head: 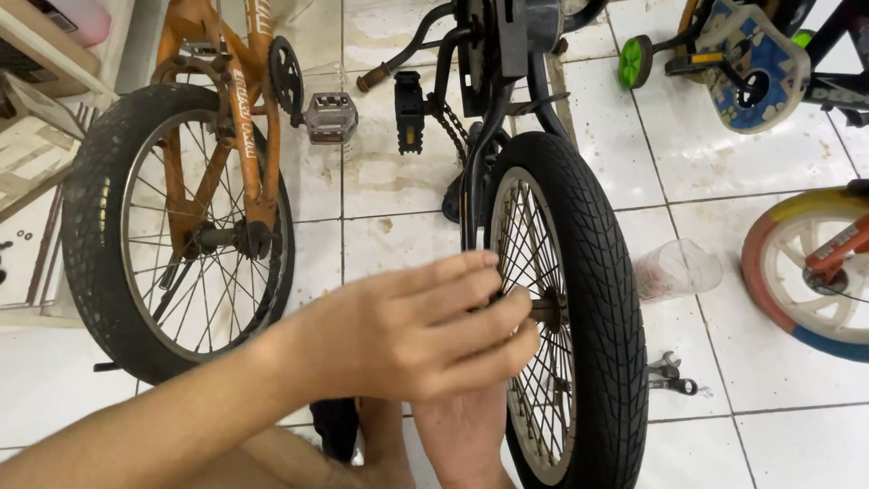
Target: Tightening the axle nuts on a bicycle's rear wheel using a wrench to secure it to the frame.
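Two hands are working at the hub (546,311) of the black-tyred wheel (579,299), which is standing upright at the centre of the view. Nearest, the right hand (462,430) is rising from six o'clock, its fingers hidden, so I cannot tell its grip. Over it, the left hand (407,330) is reaching from nine o'clock, fingers pressed together and pinching at the hub axle, which is lying just at its three o'clock. Beyond, wrenches (670,374) are lying on the tiled floor (769,435); farther, at ten o'clock, an orange bicycle (226,136) is standing.
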